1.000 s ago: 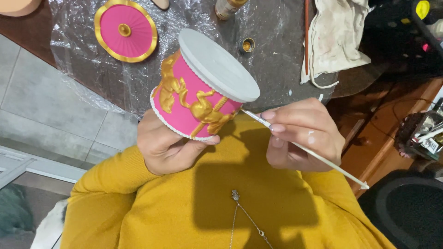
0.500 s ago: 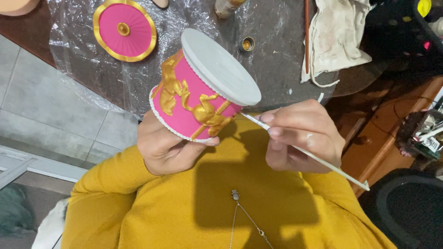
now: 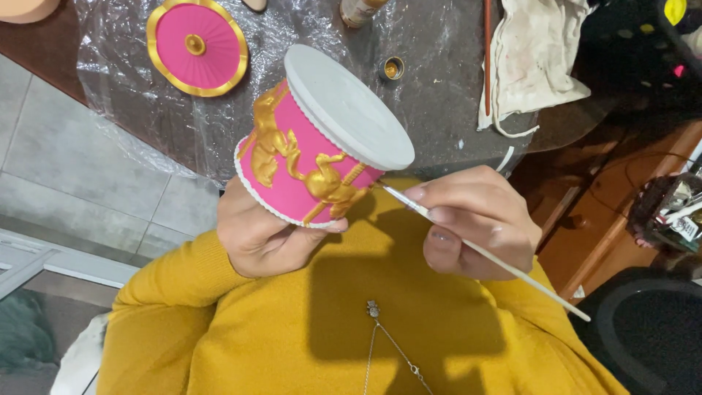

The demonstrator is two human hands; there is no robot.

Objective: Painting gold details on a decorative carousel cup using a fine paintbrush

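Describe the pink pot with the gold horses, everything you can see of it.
The pink pot is a round drum, tilted, its flat white end facing up and right. Raised gold horses on poles ring the pink side; a white beaded trim edges both rims. It looks like painted ceramic or plaster. The left hand holds it from below, above the yellow sweater. The brush in the right hand touches a horse.

I see a dark round desk (image 3: 453, 139) under crinkled clear plastic sheet (image 3: 131, 95). Grey tiled floor (image 3: 66, 168) at left, a white frame (image 3: 44, 260) along it. At right, brown wooden furniture (image 3: 585, 234) and a black round seat (image 3: 651, 344). A stained white cloth (image 3: 534, 58) lies on the desk. Light is even, indoor.
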